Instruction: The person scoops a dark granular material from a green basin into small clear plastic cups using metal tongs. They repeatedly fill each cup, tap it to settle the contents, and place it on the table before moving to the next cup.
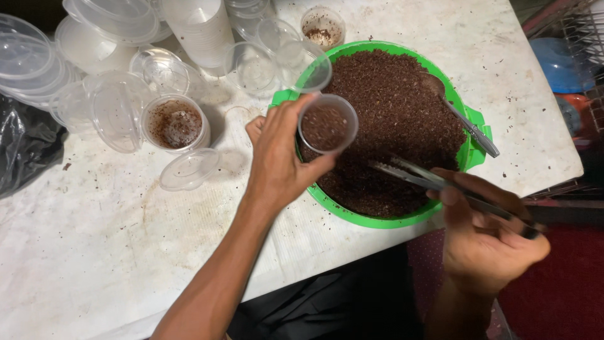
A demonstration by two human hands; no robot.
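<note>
The left hand (277,157) has its grip wrapped around a small clear plastic cup (327,123), fingers and thumb closed on the sides, holding it tilted over the near-left part of the green bowl (469,154). The cup looks about full of the same dark brown crumbly stuff that's in the bowl. The right hand (484,239) is closed on a pair of metal tongs (428,178), pinching them near the back end, and the tips reach out low over the brown material (390,113) just below the cup. The tong arms look nearly together at the tips; can't tell if anything's caught between them.

The bowl sits on a stained white table (94,239), right of middle and close to the front edge, heaped with the brown granules. A metal spoon (462,116) lies in it on the far right side, bowl end buried in the material and handle sticking out over the rim.

To the left of the bowl there's another small cup (175,123) with a bit of brown residue inside, and a loose clear lid (189,169) lying just in front of it. Behind that, a whole mess of empty clear cups and lids (94,38) is piled along the back-left of the table, plus a tall stack of cups (201,28). One more dirty cup (322,26) stands behind the bowl. A black plastic bag (25,148) sits at the left edge.
</note>
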